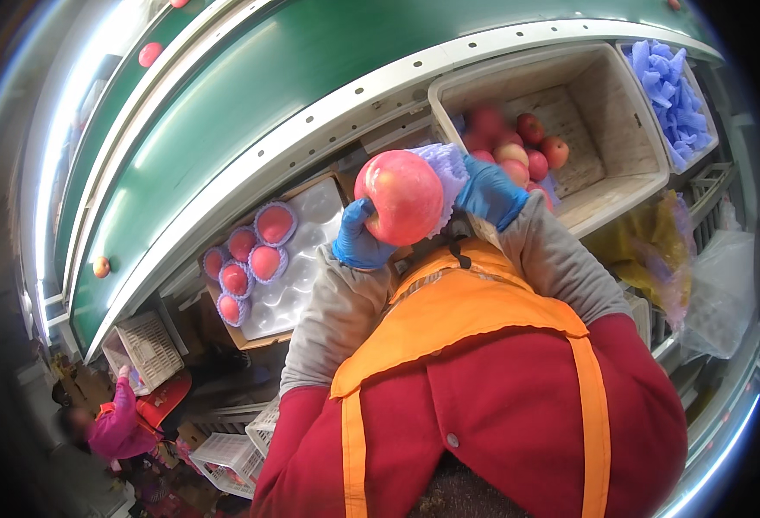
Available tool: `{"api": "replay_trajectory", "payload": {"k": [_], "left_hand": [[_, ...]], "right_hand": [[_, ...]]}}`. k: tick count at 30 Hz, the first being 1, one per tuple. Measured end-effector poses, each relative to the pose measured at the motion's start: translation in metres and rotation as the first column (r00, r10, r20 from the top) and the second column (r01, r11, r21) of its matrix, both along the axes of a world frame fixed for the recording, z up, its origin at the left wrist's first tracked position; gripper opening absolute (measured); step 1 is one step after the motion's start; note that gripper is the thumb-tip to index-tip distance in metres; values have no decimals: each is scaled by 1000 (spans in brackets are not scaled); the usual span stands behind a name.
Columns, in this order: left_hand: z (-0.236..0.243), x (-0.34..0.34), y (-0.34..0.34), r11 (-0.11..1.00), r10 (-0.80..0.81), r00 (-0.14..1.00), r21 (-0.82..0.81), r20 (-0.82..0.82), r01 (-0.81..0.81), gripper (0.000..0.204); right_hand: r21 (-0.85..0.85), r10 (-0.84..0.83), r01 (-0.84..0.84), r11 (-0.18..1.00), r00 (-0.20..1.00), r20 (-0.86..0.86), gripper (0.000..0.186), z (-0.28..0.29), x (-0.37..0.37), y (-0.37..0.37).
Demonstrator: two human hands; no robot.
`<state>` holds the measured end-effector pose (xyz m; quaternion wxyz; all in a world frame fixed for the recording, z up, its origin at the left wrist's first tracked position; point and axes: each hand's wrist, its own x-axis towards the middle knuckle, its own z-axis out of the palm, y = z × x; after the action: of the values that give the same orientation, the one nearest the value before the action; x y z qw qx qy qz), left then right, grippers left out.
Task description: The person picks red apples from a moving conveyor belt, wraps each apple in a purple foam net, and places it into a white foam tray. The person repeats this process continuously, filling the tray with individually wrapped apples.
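As we look from the far left, we see one co-worker (125, 427) in a pink top, with a hand at the lower edge of a pale slatted crate (148, 350). Above, on the green two-lane conveyor (268, 95), we count four loose apples (101, 267): one by its lower left end, two toward its upper left edge, one near its upper right end. Next comes one carton (266, 342) with a white moulded tray (298, 285), where six sleeved apples (274, 224) sit together along the left edge.

Just beyond the carton's upper right corner, our gloved left hand (364, 237) is closed around one large red apple (399, 198), held up in the air. At its right side, one lilac foam sleeve (445, 177) is gripped by our gloved right hand (494, 192); its fingertips are hidden, so we cannot tell how tightly they close.

Along the left edge of one big crate (626, 121) we count at least nine piled apples (555, 153), some blurred. Past its right edge, one bin (698, 82) holds spare sleeves (669, 95), too tangled for us to count.
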<state>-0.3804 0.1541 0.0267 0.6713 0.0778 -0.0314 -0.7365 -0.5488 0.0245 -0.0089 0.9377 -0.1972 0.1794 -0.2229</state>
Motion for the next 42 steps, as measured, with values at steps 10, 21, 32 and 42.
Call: {"api": "replay_trajectory", "payload": {"k": [10,21,32,42], "left_hand": [[-13,18,27,982,112,969,122,220,-141,63],[-32,-15,2,803,235,253,-41,939,-594,78],[-42,-20,-7,682,176,-367,-382,913,-623,97],[9,9,5,887,147,-646,-389,749,-249,102]], "right_hand": [[152,76,-74,986,997,-4,22,26,27,27],[-867,-674,194,459,712,-197,20,5,44,44],[-996,-651,83,-40,754,89,18,31,48,68],[-304,27,-111,946,964,-266,54,41,59,37]]}}
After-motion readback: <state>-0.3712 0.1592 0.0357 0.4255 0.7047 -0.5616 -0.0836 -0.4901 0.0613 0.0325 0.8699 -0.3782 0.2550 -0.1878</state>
